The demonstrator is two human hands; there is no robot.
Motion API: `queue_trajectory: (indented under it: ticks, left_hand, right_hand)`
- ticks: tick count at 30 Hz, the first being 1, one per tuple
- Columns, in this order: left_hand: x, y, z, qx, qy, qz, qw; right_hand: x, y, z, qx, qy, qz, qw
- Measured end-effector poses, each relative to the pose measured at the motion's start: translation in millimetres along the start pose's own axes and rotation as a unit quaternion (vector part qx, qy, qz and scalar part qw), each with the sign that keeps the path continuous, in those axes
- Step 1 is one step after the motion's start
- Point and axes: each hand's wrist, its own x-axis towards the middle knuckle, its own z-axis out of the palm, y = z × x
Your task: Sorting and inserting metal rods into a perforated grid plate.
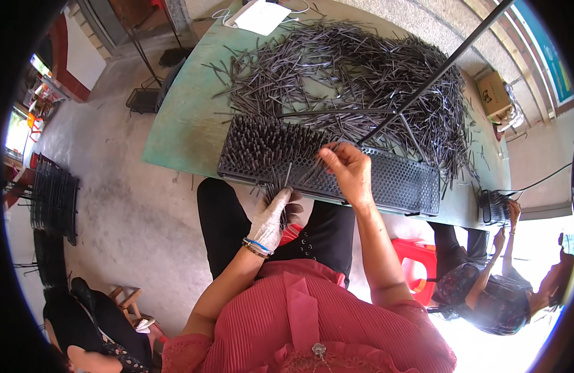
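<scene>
While the gloved left hand (271, 214) clutches a bundle of dark rods (276, 189), ends up, the bare right hand (349, 171) pinches what appears to be a single rod over the perforated black tray (399, 183), just beyond its grip. Loose rods (355, 74) heap the green bench (181, 130) farther out; a long black pole (436, 71) crosses overhead.

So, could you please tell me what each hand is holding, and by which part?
The gloved left hand holds a bundle of thin dark rods by their lower ends. The bare right hand pinches something at its fingertips; what cannot be told.
</scene>
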Motion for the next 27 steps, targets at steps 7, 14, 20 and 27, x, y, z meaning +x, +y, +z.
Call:
queue_trajectory:
  ticks: [7,14,20,27]
  left_hand:
    - [-0.1,-9.8,-1.7,0.001,-0.008,-0.022,1.0]
    - [-1.2,-10.0,0.4,0.005,-0.004,-0.046,0.999]
    - [-0.4,-11.6,-1.9,0.009,0.005,-0.053,0.999]
    - [0.6,-10.5,-1.4,-0.003,-0.005,-0.061,0.998]
  right_hand:
    - [12.0,1.9,8.5,-0.117,0.086,-0.109,0.983]
    - [13.2,-5.0,14.3,-0.169,0.069,-0.155,0.971]
    - [12.4,-7.5,19.5,-0.195,0.067,-0.171,0.963]
    - [11.9,0.5,27.0,-0.212,0.061,-0.196,0.955]
